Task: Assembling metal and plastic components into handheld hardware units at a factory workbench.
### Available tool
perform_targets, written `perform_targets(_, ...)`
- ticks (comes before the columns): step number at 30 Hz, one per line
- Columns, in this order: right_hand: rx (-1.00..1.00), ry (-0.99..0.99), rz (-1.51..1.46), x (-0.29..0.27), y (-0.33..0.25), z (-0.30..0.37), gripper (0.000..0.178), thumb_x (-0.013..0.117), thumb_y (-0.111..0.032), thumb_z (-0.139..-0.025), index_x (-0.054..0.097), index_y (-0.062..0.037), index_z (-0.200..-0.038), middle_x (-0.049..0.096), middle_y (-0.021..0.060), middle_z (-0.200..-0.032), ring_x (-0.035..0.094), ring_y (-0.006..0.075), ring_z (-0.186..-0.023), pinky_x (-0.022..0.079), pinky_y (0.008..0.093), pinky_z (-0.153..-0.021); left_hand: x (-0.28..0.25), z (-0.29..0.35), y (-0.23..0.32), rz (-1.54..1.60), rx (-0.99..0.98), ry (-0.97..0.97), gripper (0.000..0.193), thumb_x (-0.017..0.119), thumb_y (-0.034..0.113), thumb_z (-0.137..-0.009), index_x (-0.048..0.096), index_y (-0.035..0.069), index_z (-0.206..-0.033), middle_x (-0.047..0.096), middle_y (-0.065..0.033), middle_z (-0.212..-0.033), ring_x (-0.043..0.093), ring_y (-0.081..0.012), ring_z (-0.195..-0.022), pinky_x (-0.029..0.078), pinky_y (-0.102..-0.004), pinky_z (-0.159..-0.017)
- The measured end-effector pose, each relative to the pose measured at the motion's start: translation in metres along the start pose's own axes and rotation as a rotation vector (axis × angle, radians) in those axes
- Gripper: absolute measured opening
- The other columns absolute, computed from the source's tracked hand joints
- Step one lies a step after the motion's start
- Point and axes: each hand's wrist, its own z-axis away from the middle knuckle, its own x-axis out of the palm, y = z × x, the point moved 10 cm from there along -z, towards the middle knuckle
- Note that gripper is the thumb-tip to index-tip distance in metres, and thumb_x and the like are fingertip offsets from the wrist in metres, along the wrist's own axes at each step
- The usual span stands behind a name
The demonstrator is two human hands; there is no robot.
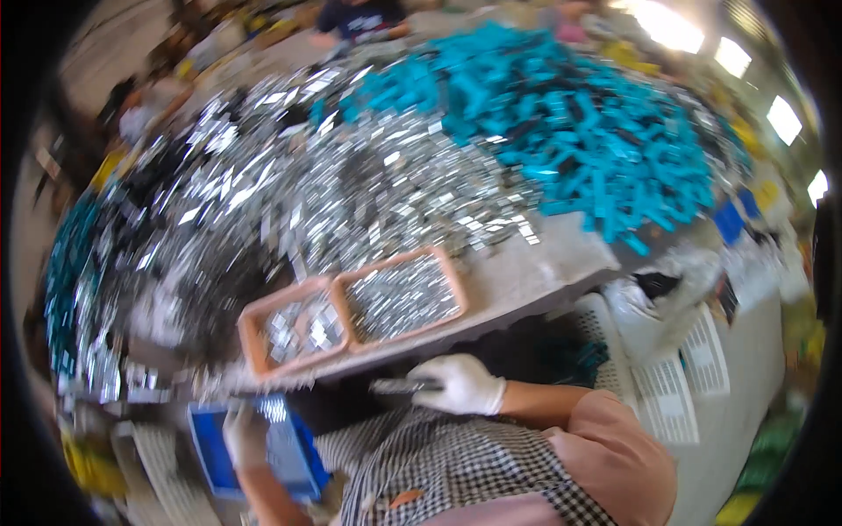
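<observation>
My right hand (462, 384), in a white glove, is closed around a slim dark grey bar-like piece (405, 386) that points left, just in front of the table edge. Its exact kind does not show. Lower left, my left hand (245, 434), gloved and blurred, hangs over a blue tray (210, 460); its fingers are smeared. Small shiny pieces (274, 408) lie beside its fingertips. On the table edge stand two joined orange-pink trays: the left tray (253, 342) has larger shiny plates and pale pieces, the right tray (458, 282) many small shiny plates.
A big heap of shiny flat plates (351, 193) covers the table, with a heap of teal plastic parts (561, 123) at the far right. White perforated baskets (667, 394) and plastic bags (675, 280) stand at the right. Other people (360, 19) sit across the table.
</observation>
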Motion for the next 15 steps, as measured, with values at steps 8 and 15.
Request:
perform_targets(8, 0.027, 0.195, 0.082, -0.035, 0.003, 0.025, 0.031, 0.083, -0.015, -0.067, 0.071, -0.0032, -0.093, 0.069, 0.0142, -0.08, 0.068, 0.0306, -0.069, 0.054, 0.0365, -0.061, 0.176, 0.033, 0.03, 0.365, -0.102, -0.037, 0.021, 0.06, 0.008, -0.094, 0.051, 0.001, -0.11, 0.06, -0.007, -0.083, 0.061, -0.0153, -0.063, 0.057, -0.0299, -0.06)
perform_targets(15, -0.045, 0.261, 0.111, -0.043, 0.002, 0.045, 0.033, 0.082, -0.014, -0.066, 0.07, -0.0036, -0.096, 0.07, 0.0136, -0.082, 0.069, 0.0313, -0.069, 0.054, 0.0369, -0.061, 0.218, 0.059, 0.03, 0.363, -0.097, -0.068, 0.015, 0.059, 0.005, -0.093, 0.053, -0.001, -0.106, 0.062, -0.0082, -0.078, 0.062, -0.0162, -0.061, 0.053, -0.0283, -0.059)
